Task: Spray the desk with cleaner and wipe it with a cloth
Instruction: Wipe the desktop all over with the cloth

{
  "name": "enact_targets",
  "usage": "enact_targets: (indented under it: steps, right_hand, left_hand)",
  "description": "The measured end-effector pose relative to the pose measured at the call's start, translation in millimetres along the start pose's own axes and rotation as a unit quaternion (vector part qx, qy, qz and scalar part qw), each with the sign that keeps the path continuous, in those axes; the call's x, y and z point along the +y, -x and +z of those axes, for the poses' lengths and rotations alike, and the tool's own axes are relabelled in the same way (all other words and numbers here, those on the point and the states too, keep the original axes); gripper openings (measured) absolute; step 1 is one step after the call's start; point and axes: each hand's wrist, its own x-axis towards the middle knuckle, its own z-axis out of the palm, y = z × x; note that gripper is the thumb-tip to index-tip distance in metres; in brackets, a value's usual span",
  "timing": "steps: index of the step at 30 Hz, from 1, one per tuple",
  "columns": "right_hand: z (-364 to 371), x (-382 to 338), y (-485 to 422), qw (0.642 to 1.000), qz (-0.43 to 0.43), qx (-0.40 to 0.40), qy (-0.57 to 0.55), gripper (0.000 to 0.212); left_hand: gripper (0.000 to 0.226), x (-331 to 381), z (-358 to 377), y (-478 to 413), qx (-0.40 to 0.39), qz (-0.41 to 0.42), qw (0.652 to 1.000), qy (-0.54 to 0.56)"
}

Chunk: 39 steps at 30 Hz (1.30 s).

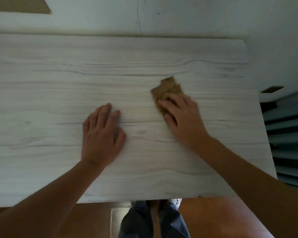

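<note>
The desk [58, 100] has a pale whitewashed wood-grain top that fills most of the view. A crumpled tan cloth [169, 87] lies on it right of centre. My right hand [182, 117] presses down on the cloth's near part, fingers spread over it and slightly blurred. My left hand [101, 133] rests flat on the bare desk top to the left of the cloth, fingers together, holding nothing. No spray bottle is in view.
The desk's far edge meets a pale wall [179, 16]. Its right edge stands beside a dark slatted surface [289, 134]. Below the near edge are an orange-brown floor [213, 213] and my legs in dark trousers [153, 220].
</note>
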Motion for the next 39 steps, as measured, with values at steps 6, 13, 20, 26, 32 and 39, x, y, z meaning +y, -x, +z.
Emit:
enact_targets:
  steps: [6, 13, 20, 26, 32, 39]
  right_hand:
    - [-16.1, 19.7, 45.8, 0.991, -0.117, -0.063, 0.033, 0.046]
    - [-3.8, 30.7, -31.2, 0.992, 0.126, 0.007, 0.030, 0.052]
    - [9.6, -35.3, 39.1, 0.999, -0.034, -0.019, -0.012, 0.043]
    - [-26.2, 35.0, 116.6, 0.985, -0.148, -0.088, 0.007, 0.048]
    - [-72.1, 168.6, 89.4, 0.999, 0.024, -0.047, 0.003, 0.052]
    - [-80.8, 186.8, 94.1, 0.998, -0.025, -0.062, 0.004, 0.051]
  left_hand:
    - [0.056, -1.4, 0.8, 0.3, -0.003, 0.001, 1.000, 0.000]
    - [0.055, -1.4, 1.7, -0.1, 0.001, -0.002, 1.000, 0.002]
    - [0.058, -1.5, 1.6, 0.0, -0.002, -0.008, 1.000, 0.005]
    - [0.059, 11.4, -1.7, 2.5, -0.003, -0.025, 1.000, -0.001]
    - [0.061, 112.3, 0.8, 16.8, -0.017, -0.106, 0.993, 0.045]
    - [0.061, 215.9, 39.6, -6.7, -0.062, -0.028, 0.998, -0.007]
